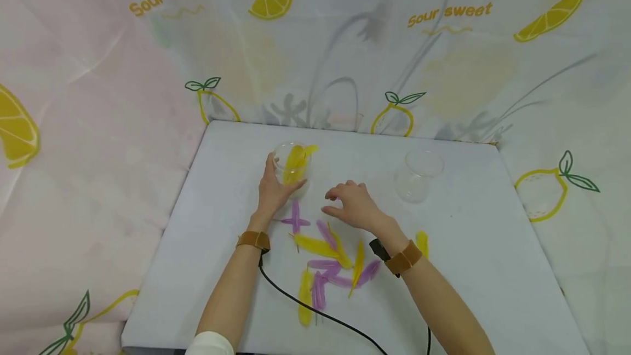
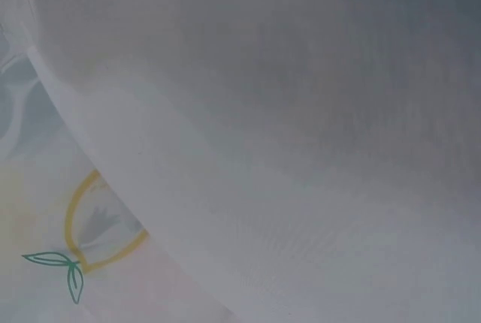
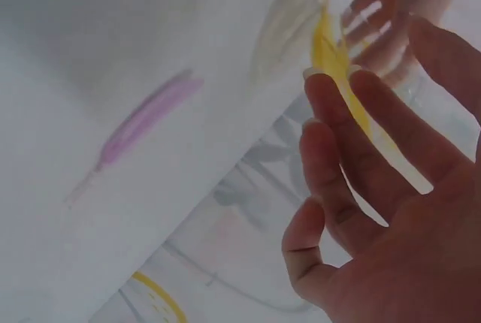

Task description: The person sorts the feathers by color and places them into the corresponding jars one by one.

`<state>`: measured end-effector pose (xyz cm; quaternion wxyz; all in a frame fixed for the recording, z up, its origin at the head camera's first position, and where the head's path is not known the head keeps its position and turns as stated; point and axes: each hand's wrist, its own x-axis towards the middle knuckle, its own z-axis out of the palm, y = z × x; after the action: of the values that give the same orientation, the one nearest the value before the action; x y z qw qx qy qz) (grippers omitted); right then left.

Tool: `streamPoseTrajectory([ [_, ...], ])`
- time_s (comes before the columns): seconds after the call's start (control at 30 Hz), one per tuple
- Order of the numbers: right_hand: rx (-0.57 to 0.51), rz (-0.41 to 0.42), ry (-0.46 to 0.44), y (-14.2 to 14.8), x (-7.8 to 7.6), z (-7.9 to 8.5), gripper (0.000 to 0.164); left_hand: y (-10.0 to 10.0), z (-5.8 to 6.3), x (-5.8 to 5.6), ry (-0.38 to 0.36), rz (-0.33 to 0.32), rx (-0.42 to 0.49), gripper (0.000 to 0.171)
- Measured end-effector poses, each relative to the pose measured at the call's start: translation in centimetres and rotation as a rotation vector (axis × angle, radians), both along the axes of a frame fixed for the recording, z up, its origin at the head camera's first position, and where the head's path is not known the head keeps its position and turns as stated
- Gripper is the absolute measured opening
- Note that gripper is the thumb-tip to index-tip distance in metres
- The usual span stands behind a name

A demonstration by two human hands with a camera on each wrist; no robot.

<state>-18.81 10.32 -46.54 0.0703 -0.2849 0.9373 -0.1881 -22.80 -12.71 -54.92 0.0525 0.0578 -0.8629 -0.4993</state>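
Note:
My left hand (image 1: 273, 192) grips a clear cup (image 1: 308, 165), thumb at the front and fingers round its far-left side. Yellow feathers (image 1: 294, 162) stand in that cup, one tip leaning over the rim. To its right, my right hand (image 1: 356, 206) hovers with fingers loosely bent, holding nothing; the right wrist view shows its palm and separated fingers. Purple feathers (image 1: 296, 219) lie crossed just in front of the cup. Nearer me, yellow feathers (image 1: 315, 246) and more purple ones (image 1: 319, 291) lie scattered between my forearms. The left wrist view shows neither the hand nor the cup.
Another clear cup (image 1: 418, 177) stands at the right on the white table (image 1: 483, 267). A yellow feather (image 1: 422, 243) lies partly behind my right forearm. A black cable (image 1: 320, 311) crosses the front of the table. Lemon-printed cloth (image 1: 315, 43) hangs behind it.

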Motion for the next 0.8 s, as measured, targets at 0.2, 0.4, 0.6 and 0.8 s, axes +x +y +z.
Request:
streamPoseTrajectory([
  [0.2, 0.108, 0.014, -0.104, 0.0, 3.0, -2.9, 0.038, 0.0, 0.3, -0.1, -0.009, -0.007, 0.007, 0.110],
  [0.4, 0.091, 0.064, -0.136, -1.2, 4.9, -5.2, 0.036, 0.0, 0.2, -0.1, -0.006, -0.001, 0.003, 0.110],
  [0.6, 0.065, 0.050, -0.118, -2.3, 5.5, -7.0, 0.021, 0.0, 0.3, 0.0, -0.015, -0.003, 0.016, 0.110],
  [0.8, 0.049, 0.045, -0.142, -2.5, 5.5, -7.8, 0.016, 0.1, 0.4, 0.1, -0.014, -0.001, 0.016, 0.111],
])
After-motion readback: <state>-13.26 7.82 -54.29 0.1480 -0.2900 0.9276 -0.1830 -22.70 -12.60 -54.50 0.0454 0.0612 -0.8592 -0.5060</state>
